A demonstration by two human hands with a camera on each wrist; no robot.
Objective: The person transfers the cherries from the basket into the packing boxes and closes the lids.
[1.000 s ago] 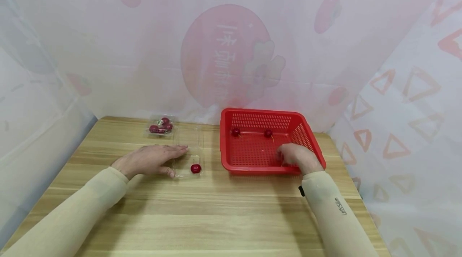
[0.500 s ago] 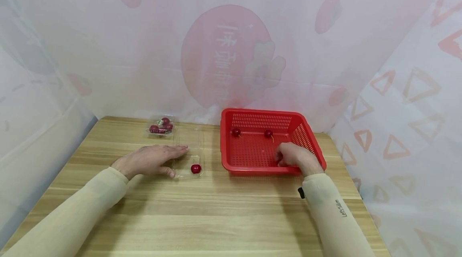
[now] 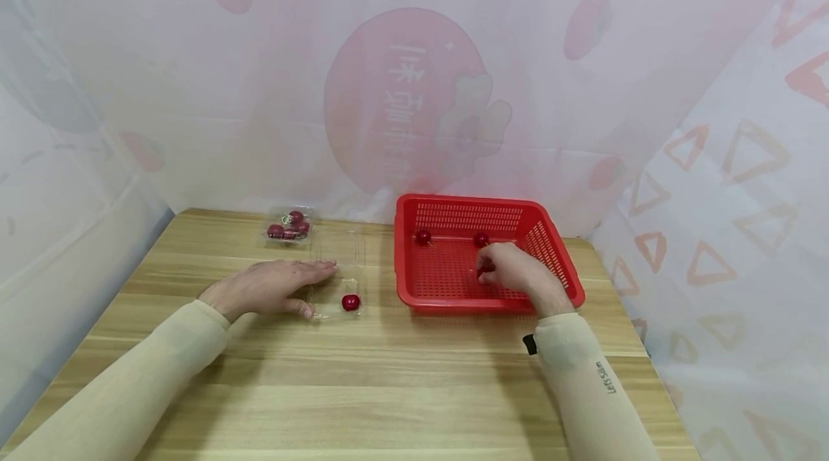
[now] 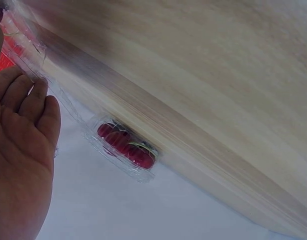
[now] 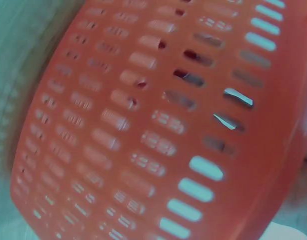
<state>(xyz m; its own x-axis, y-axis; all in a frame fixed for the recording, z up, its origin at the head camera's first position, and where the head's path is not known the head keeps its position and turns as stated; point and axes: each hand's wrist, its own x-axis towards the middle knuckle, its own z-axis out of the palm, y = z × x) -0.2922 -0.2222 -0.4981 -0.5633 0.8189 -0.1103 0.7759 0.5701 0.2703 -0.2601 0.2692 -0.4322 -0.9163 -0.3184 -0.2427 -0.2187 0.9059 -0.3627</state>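
My left hand [image 3: 268, 286] lies flat with straight fingers over the left side of an open clear plastic clamshell box [image 3: 340, 249]. One red cherry [image 3: 351, 302] sits in the box's near half. In the left wrist view, the palm of my left hand [image 4: 21, 145] shows with the fingers extended at the box's edge. My right hand [image 3: 514, 270] is inside the red plastic basket [image 3: 408, 259], fingers curled and pinched; a dark red cherry [image 3: 481, 275] shows slightly at its fingertips. Two cherries lie by the basket's back wall, one on the left [image 3: 423, 237] and another in the middle [image 3: 481, 239].
A closed clear box [image 3: 289, 225] with several cherries stands at the table's back left, also in the left wrist view. The slotted basket wall [image 5: 143, 100] fills the right wrist view and hides the right hand's fingers. Printed cloth [image 3: 259, 123] hangs behind the wooden table [image 3: 363, 382].
My right hand has moved left and slightly up from the basket's near right part toward its middle. The left hand, the boxes and the basket stay in place.
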